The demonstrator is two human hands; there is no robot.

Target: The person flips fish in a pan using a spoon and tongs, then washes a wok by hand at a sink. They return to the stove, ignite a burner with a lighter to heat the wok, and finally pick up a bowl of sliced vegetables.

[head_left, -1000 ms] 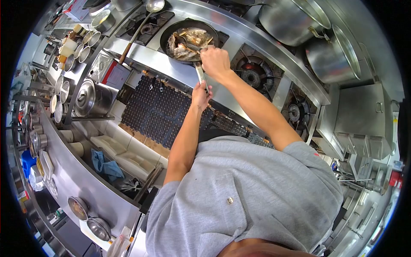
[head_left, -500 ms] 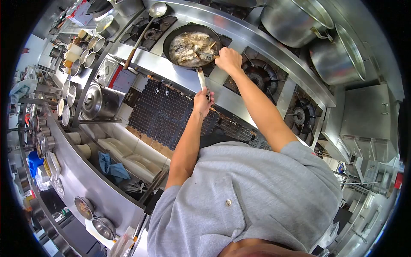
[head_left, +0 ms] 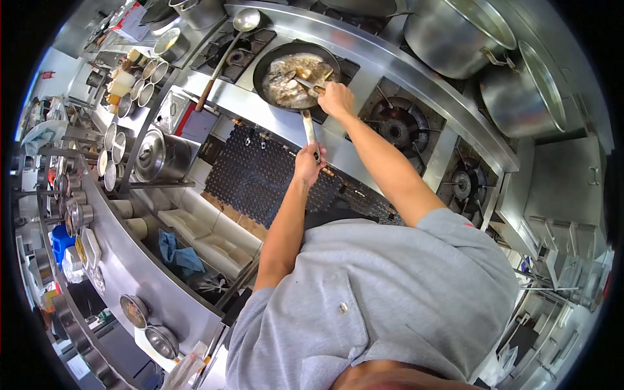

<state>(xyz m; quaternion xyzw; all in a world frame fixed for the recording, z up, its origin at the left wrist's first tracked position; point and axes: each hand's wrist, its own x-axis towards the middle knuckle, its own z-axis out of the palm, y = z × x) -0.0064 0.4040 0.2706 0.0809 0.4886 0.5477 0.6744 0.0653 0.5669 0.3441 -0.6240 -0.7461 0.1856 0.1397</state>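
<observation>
A dark frying pan (head_left: 260, 89) sits on a stove burner, holding pale and brown pieces of food (head_left: 296, 73) in a cloudy liquid. My left hand (head_left: 309, 164) is wrapped around the end of the pan's long, pale handle (head_left: 309, 128). Over the pan's right rim, my right hand (head_left: 337, 101) is closed on the handle of a spatula (head_left: 307, 83). Its metal end lies among the food, and part of it is covered.
A long-handled ladle (head_left: 227, 62) lies across the burner to the left. Right of the pan are bare burners (head_left: 398, 125). Large steel pots (head_left: 455, 39) stand behind. A black perforated mat (head_left: 250, 166) lies below the stove, and a lidded pot (head_left: 155, 156) stands left.
My right hand has moved slightly left and down over the pan, bringing the spatula further into the food. The food has shifted. My left hand still grips the pan handle.
</observation>
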